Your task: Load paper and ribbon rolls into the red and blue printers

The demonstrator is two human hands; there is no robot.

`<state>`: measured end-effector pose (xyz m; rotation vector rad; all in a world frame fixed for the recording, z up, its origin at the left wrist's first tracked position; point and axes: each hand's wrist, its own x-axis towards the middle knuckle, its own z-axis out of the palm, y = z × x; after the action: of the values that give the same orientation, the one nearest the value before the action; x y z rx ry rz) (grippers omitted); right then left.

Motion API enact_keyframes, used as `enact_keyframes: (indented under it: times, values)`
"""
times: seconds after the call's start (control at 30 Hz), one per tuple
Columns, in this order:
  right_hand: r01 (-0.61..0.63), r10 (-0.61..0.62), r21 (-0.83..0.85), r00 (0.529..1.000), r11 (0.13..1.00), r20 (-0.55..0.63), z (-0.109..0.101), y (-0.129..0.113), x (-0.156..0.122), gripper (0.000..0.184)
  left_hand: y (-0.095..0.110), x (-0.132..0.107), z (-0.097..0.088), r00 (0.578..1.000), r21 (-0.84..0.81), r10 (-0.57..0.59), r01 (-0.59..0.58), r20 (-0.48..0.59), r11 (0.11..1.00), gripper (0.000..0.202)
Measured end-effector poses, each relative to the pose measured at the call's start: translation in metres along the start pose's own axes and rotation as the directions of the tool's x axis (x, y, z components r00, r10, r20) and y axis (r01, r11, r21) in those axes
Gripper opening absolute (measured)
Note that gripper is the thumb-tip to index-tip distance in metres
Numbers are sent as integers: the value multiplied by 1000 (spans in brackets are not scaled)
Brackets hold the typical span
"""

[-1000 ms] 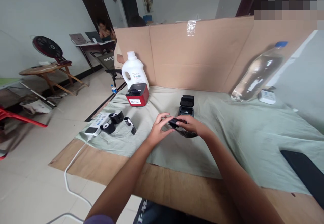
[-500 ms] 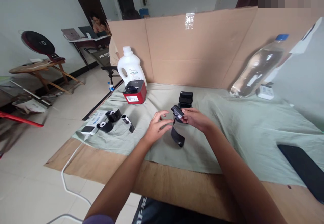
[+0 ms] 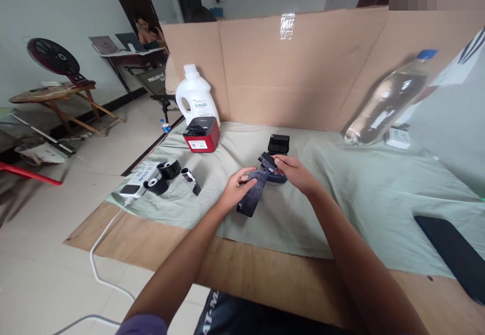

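Observation:
My right hand (image 3: 293, 171) pinches a small black roll (image 3: 268, 161) just in front of an open black label printer (image 3: 278, 145) on the green cloth (image 3: 341, 193). From the roll a dark strip of ribbon (image 3: 252, 198) trails down to the left. My left hand (image 3: 237, 188) is closed on the upper part of that strip, holding it stretched out from the roll. Both hands hover a little above the cloth, near its middle.
A red printer (image 3: 200, 135) and a white jug (image 3: 195, 97) stand at the back left. Three black rolls (image 3: 168, 176) and a white power strip (image 3: 136, 183) lie at the left edge. A clear bottle (image 3: 386, 102) leans at the right; a black flat thing (image 3: 452, 254) lies near right.
The hanging ribbon strip has been taken by my left hand and pulled out to the left. My right hand keeps the roll, now slightly closer to the black printer.

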<state>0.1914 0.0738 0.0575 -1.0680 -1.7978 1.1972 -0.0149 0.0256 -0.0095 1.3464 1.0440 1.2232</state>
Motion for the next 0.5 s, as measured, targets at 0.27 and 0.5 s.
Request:
enact_keyframes:
  times: [0.27,0.5]
  values:
    - [-206,183,328,978,922,99,7,5,0,37,6,-4,0,998,-43,-33,35,45,998,56]
    - [-291,251,508,957,811,148,9,6,-2,36,12,-3,-1,997,-22,74,-75,-27,997,75]
